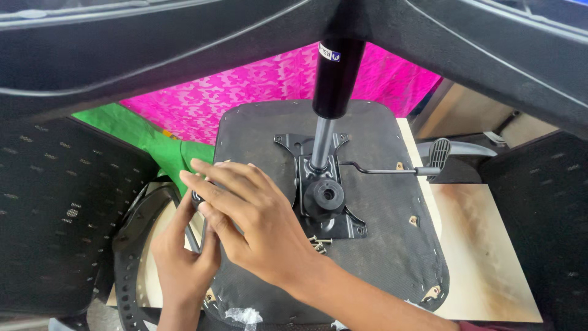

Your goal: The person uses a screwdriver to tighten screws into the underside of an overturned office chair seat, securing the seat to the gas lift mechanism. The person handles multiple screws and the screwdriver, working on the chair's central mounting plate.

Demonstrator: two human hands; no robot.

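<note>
Looking down from the head camera under the dark chair base legs (122,55), which span the whole top of the view. Below them an upturned chair seat (392,245), black fabric underside stapled round the edge, lies on a pale wooden board (484,245). Pink patterned cloth (245,92) and green cloth (153,144) behind it. Black mesh panels (55,208) stand at the left and right edges. A black armrest frame (131,245) with a row of holes sits at the seat's left edge.

Black gas-lift cylinder (335,76) stands upright into the metal mechanism plate (324,184) at seat centre. A thin lever rod with a grey paddle handle (436,156) sticks out right from the plate. Round black knob (323,197) sits on the plate's near end. A few loose screws (318,244) lie on the seat just below the plate.

Right hand (257,220) lies over the seat's left edge, fingers curled round a small dark part (198,197); mostly hidden, can't tell what it is. Left hand (182,257) comes up from below, fingers pinching at the same part, touching the right hand. Both are gripping it, just beside the armrest frame, left of the plate.
</note>
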